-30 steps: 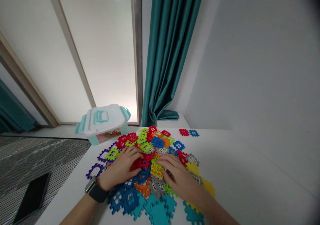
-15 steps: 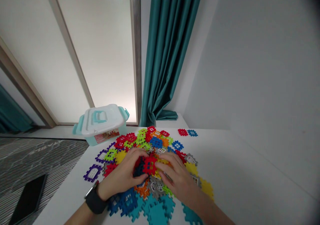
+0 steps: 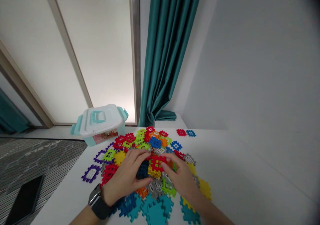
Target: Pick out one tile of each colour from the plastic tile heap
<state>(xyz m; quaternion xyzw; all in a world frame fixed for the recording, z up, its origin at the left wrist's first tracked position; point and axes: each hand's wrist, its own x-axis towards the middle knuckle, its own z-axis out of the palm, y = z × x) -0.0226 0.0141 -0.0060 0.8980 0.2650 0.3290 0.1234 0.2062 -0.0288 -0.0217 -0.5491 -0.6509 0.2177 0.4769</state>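
the left hand [image 3: 124,180], a black-strapped smartwatch [image 3: 98,202] on its wrist, and the right hand [image 3: 180,180] were curved inward from either side of a small cluster of tiles [image 3: 152,168], their fingers closed toward it rather than spread flat, and both seemed to press it together, though i could not tell how firmly it was gripped or whether its pieces were locked. in that cluster a red tile [image 3: 157,162] sat over yellow tiles [image 3: 154,172], with a dark blue tile [image 3: 142,170] nearest the left fingers. the cluster lay in the middle of a wide pile of plastic waffle-block tiles [image 3: 140,148] in red, lime, blue, purple, orange, grey, yellow and teal, spread on a white table [image 3: 237,185]. a red tile and a blue tile [image 3: 190,133] lay side by side beyond the pile, near the far edge. a plastic storage box [image 3: 100,123] with a white lid and teal handles stood just past the pile, a black smartphone [image 3: 25,200] lay on the striped carpet [image 3: 50,155] left of the table, and a teal curtain [image 3: 165,58] hung behind.
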